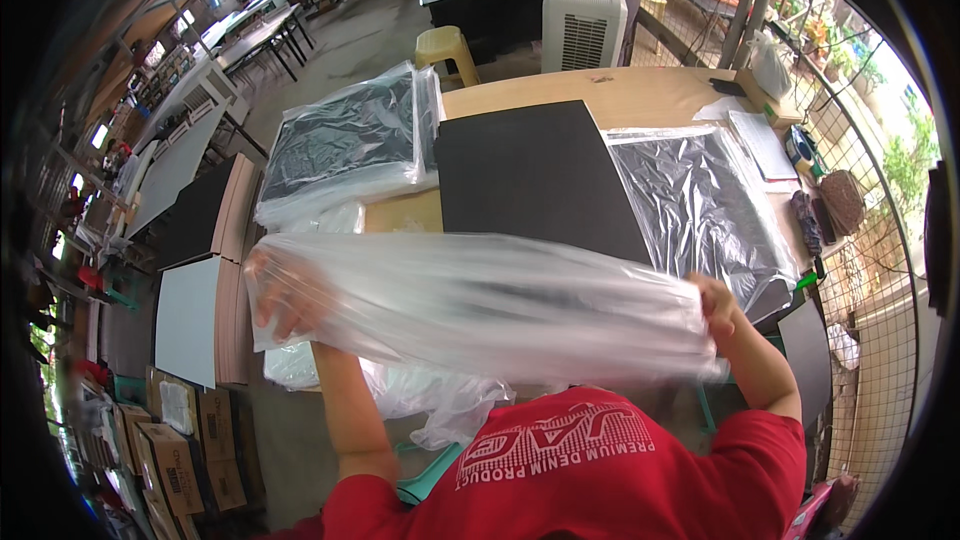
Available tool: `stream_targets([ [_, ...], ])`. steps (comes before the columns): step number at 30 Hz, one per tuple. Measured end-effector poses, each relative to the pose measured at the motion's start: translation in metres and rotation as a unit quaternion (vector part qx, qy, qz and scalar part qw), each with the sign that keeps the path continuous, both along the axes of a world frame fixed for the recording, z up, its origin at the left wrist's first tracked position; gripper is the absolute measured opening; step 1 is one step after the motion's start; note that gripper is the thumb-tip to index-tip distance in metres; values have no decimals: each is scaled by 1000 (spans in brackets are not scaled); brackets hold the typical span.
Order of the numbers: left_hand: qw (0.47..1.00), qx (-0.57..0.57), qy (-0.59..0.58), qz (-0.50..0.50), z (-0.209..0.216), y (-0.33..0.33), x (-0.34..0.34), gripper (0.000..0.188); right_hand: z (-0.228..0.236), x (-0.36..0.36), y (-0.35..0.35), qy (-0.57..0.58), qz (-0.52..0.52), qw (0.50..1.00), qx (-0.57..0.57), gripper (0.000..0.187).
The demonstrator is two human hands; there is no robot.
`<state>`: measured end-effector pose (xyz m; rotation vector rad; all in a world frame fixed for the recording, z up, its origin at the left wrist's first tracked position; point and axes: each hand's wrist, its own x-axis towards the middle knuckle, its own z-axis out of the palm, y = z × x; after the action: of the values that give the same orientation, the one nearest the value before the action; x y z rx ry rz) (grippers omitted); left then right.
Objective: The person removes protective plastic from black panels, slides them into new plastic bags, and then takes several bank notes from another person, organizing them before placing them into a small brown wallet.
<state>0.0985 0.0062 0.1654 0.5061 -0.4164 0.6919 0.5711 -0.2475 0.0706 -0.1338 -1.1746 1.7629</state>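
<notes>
A clear plastic bag is stretched sideways between my hands, blurred by motion. At its right end my right hand is closed on the gathered plastic. My left hand shows through the film at the other end, with fingers curled at the bag; whether it is inside or behind the layer I cannot tell. Just beyond the bag lies a flat black board on the wooden table; the bag covers its near edge.
Plastic-wrapped black boards lie in a left stack and a right stack. Loose clear plastic hangs by the near edge. Board piles and cardboard boxes stand left. An air cooler and yellow stool stand beyond; people work farther off.
</notes>
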Motion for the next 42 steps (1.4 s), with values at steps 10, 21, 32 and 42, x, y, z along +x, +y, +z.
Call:
stream_targets([
  [10, 572, 205, 716, 344, -147, -58, 17, 32, -21, -32, 2, -292, -636, 652, -292, 16],
  [21, 389, 373, 771, 340, -135, -137, 57, 50, -28, -79, -28, -707, -576, 326, -247, 37],
  [32, 942, 85, 244, 216, -26, -83, 45, 79, 29, -40, -50, 2, -666, 715, -214, 24],
  [42, 526, 368, 462, 612, 100, -7, 65, 56, 179, 2, 29, -148, -833, 525, 95, 61],
])
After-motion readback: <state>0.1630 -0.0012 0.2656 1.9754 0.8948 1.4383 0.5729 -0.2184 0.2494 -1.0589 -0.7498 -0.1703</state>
